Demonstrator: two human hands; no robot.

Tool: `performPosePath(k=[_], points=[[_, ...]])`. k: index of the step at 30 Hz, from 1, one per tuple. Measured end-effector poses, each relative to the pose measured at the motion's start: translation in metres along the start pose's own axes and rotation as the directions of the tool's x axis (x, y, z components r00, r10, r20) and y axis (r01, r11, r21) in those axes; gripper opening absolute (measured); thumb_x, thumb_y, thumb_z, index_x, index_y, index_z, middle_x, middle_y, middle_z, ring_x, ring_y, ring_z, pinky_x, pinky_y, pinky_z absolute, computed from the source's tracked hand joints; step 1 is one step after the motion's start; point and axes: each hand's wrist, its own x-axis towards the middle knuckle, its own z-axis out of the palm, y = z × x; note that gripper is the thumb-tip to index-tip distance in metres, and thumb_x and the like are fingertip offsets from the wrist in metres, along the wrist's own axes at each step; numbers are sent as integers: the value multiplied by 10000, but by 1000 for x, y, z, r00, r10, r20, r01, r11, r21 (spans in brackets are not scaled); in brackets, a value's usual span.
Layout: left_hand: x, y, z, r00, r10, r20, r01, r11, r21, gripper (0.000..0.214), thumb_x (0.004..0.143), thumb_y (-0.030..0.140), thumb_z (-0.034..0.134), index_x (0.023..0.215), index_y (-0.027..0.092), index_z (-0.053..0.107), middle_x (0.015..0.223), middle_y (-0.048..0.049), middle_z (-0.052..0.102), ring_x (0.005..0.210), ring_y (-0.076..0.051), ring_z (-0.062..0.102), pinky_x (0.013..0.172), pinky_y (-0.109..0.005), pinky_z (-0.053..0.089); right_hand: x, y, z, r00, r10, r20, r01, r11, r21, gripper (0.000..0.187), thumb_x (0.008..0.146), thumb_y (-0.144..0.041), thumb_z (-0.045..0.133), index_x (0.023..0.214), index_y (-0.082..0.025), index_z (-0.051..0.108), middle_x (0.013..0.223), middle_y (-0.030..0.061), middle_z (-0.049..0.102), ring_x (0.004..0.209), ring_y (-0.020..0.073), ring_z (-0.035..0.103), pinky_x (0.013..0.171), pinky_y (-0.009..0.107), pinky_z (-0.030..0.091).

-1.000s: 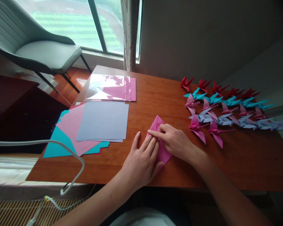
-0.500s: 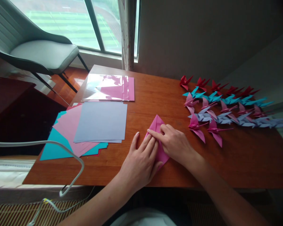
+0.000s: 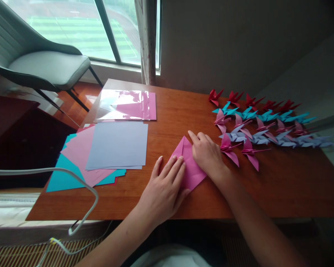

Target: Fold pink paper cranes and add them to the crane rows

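A pink sheet of origami paper (image 3: 193,174), folded to a point at its far end, lies on the wooden table in front of me. My left hand (image 3: 167,185) rests flat on its left side, fingers stretched and slightly spread. At the paper's right edge is my right hand (image 3: 207,154), its index finger extended beyond the edge and the other fingers bent. The right thumb is hidden. A crease runs down from the paper's tip between the hands.
Folded paper cranes (image 3: 249,148) stand in rows on the right. At the left lie loose light-blue sheets (image 3: 118,144) over pink (image 3: 79,146) and turquoise ones (image 3: 62,176). Behind them is a clear packet of paper (image 3: 125,105). A white cable (image 3: 96,200) crosses the near left.
My right hand has moved right, from beside the left fingers to the paper's right edge. The paper's right side now spreads wider. My left hand stays on the paper.
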Motion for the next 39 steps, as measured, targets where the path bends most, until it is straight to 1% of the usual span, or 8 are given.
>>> performPosePath(k=[9,17,21,24,27,30,33,39], points=[[-5,-21,-3,919,-282,-275,201,936,-288,534,976,127,412,1502,217,393,1413,-119,617,1252,-225,629,1035,-390,528,-27,18,13,988,34,-149,34,903,428,457,993,-269,426,1426,-146,504,981,100,656,943,270,636,874,415,527],[11,-28,-22,804,-568,-178,293,638,-712,392,929,215,546,1316,188,600,954,-44,744,797,-154,693,723,-253,548,-49,14,-1,993,1,-117,79,730,679,564,896,-324,621,1431,-221,473,1312,128,599,1210,274,585,901,408,548],[22,-30,-24,812,-579,-73,272,486,-831,446,941,255,549,1377,161,536,874,-36,701,743,-140,659,638,-229,529,-53,12,-5,997,56,-46,7,558,830,282,869,-344,656,1120,-216,653,1099,74,721,995,229,687,834,341,554],[28,-31,-22,835,-517,-190,252,665,-703,498,954,219,517,1443,177,431,1099,-95,707,945,-187,693,814,-319,578,-54,12,-2,984,177,-16,-85,547,833,104,847,-296,632,894,-209,666,836,24,732,733,186,683,668,283,517],[30,-28,-21,852,-328,-408,221,932,-287,485,950,187,521,1427,183,429,1362,-160,591,1230,-276,590,1037,-469,500,-55,12,3,966,250,-68,-118,658,743,67,812,-258,620,823,-211,667,721,-3,707,611,164,627,617,274,462],[28,-19,-23,874,-128,-469,161,987,30,290,932,154,545,1221,160,565,1282,-170,595,1224,-313,546,1039,-493,478,-55,14,5,960,264,-96,-131,723,678,97,817,-281,614,804,-217,685,691,-3,709,585,166,613,616,281,442],[25,-14,-23,924,-50,-379,102,988,117,109,932,153,550,1015,168,619,1161,-140,629,1107,-292,569,962,-443,508,-56,14,7,963,257,-84,-142,746,651,135,839,-315,615,789,-222,697,676,-1,712,588,173,620,618,283,430],[36,-27,-23,997,-37,-66,52,968,245,267,969,268,531,1184,140,625,1330,-162,590,1175,-333,526,938,-467,496,-55,13,7,966,249,-73,-170,821,545,164,862,-354,632,793,-231,716,706,10,735,628,192,644,628,287,395]])
